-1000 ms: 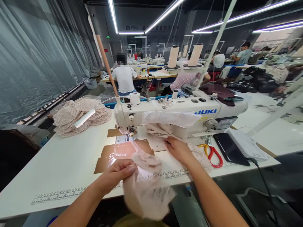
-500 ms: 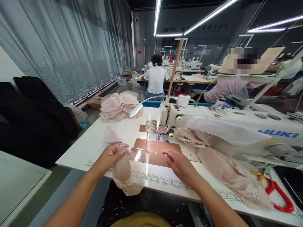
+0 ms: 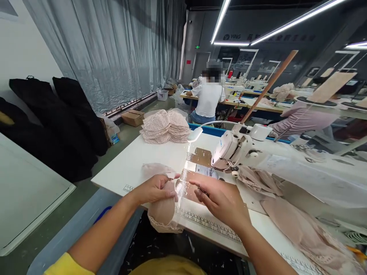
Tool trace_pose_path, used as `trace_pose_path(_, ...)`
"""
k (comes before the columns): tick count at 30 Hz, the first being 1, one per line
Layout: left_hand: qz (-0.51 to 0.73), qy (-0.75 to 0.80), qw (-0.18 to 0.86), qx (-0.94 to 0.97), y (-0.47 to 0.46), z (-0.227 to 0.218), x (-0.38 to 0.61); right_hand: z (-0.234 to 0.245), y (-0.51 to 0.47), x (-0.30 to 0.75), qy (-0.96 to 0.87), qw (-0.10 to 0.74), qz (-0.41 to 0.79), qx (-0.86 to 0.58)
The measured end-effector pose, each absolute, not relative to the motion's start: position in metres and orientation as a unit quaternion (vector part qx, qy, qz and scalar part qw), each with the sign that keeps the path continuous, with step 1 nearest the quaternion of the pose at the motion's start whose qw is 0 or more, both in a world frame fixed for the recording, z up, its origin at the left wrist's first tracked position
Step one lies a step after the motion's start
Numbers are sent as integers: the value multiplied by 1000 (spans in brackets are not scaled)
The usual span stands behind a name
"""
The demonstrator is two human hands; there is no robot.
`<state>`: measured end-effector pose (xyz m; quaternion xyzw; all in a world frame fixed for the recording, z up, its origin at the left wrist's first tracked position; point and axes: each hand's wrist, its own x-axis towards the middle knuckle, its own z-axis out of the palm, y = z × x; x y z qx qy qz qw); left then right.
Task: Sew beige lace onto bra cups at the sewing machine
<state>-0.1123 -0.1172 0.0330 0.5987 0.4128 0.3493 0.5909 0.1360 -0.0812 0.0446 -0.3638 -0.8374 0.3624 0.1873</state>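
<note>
My left hand (image 3: 159, 190) is closed on a sheer beige lace-edged fabric piece (image 3: 163, 210), pinched between thumb and fingers. Its scalloped lower end hangs over the table's front edge, and another sheer flap (image 3: 157, 168) spreads on the tabletop behind the hand. Close by on the right, my right hand (image 3: 222, 202) is curled, index finger reaching toward the left fingertips. Something thin and dark shows between its fingers, too small to name. Both hands are over the brown plate (image 3: 229, 188) in front of the sewing machine (image 3: 229, 149).
A stack of beige lace pieces (image 3: 164, 126) sits at the table's far left. More beige fabric (image 3: 298, 225) lies to the right, beside the machine. A lamp (image 3: 195, 134) shines near the needle. A ruler strip (image 3: 206, 223) runs along the front edge. Co-workers sit ahead.
My view has swung left, so the table and machine appear farther right. My hands have come closer together, the left hand still gripping the fabric piece.
</note>
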Motion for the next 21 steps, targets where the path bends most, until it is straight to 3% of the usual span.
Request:
trace_pose_path(7,281,315,697,580,-102,29,-99,55,-82,125,-776,175,485,-363)
trace_pose_path(14,270,355,598,666,-96,31,-96,45,-76,112,-710,221,590,-316)
trace_pose_path(17,239,342,582,698,-85,40,-112,41,-73,125,-744,228,515,-359)
trace_pose_path(21,145,454,526,704,-61,57,-163,16,-63,177,-842,202,200,-459)
